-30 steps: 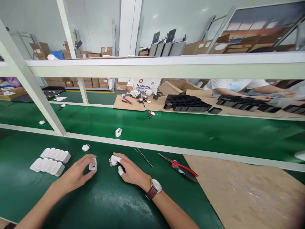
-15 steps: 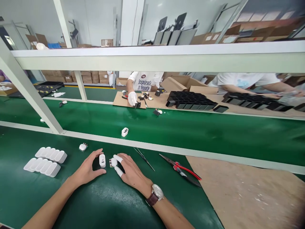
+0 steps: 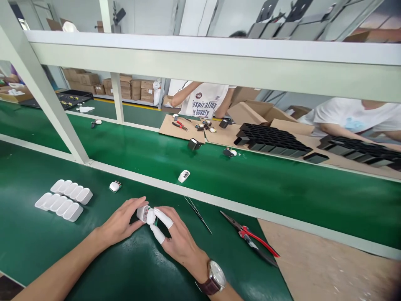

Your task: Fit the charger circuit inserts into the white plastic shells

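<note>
My left hand [image 3: 127,219] is closed on a white charger housing [image 3: 143,213], its open end turned to the right. Between the covered thumb and forefinger of my right hand [image 3: 175,236] is a small charger circuit board with a white cap [image 3: 151,217], right at the housing's mouth. White finger cots cover those two fingertips. To the left, a similar capped circuit board [image 3: 115,186] lies on the green mat. Farther left stand two rows of white housings [image 3: 59,207]. Tweezers [image 3: 198,215] and red-and-black long-nose pliers [image 3: 250,238] lie to the right of my hands.
Behind a pale rail [image 3: 163,188] runs a green conveyor belt [image 3: 282,188] carrying a white charger [image 3: 184,176] and black parts. A slanted post [image 3: 53,92] rises at left. Brown board [image 3: 328,259] covers the right side. Two co-workers sit opposite, near black trays [image 3: 275,140].
My left hand has tilted the housing so its opening faces right, and the board in my right hand now meets it. The camera view has shifted. A co-worker's gloved hand has left the cardboard.
</note>
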The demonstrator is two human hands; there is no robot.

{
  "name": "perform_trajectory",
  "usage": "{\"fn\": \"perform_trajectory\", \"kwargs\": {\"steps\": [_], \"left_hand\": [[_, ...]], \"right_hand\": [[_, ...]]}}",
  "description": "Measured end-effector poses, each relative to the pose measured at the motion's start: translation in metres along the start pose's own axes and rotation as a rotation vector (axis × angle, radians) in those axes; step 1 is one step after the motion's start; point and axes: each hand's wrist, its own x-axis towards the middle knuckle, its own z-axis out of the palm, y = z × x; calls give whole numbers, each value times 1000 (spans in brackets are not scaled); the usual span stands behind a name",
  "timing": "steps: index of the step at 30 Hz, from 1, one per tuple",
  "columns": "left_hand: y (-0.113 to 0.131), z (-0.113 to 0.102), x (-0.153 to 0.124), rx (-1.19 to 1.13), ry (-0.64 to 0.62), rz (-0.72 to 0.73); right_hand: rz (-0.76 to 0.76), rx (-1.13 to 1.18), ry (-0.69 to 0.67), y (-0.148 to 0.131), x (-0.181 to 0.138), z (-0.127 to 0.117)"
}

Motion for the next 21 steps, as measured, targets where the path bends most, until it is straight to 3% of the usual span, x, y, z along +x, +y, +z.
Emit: {"fn": "perform_trajectory", "kwargs": {"steps": [12, 21], "left_hand": [[6, 1, 1, 10, 36, 38], [7, 4, -1, -12, 9, 12]], "right_hand": [[-13, -68, -18, 5, -5, 4], [12, -126, -107, -2, -3, -1]]}}
